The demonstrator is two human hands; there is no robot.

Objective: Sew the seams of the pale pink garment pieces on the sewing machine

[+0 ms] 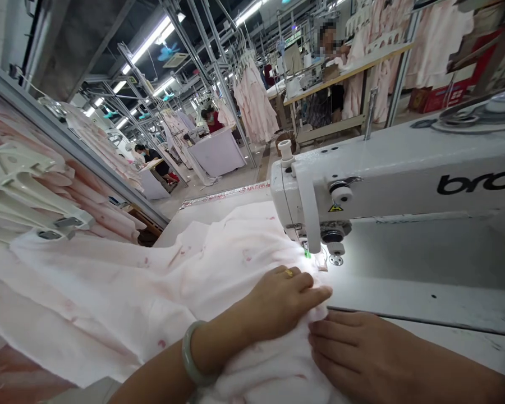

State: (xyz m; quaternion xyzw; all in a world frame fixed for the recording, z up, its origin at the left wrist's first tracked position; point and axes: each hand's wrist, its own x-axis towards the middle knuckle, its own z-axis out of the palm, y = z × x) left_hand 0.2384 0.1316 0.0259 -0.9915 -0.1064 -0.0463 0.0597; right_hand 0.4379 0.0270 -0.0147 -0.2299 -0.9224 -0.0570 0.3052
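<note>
Pale pink printed fabric [210, 247] spreads across the bed of a white sewing machine [387, 174], its right edge running under the lit needle area. My left hand [284, 297], with a ring and a bangle at the wrist, rests on top of the cloth just in front of the needle. Its fingers are curled down on the cloth, one digit pointing right. Close by on the right, my right hand [353, 348] has its fingers pressed together on the fabric's edge; its thumb is hidden. The fabric bunches below and between both hands.
At the left, white clip hangers [29, 191] hold part of the cloth beside a metal rail [79, 146]. Pink garments [255, 98] hang farther back. Other people sit at worktables, one at a wooden-edged table [349, 73]. The machine's arm overhangs the bed at right.
</note>
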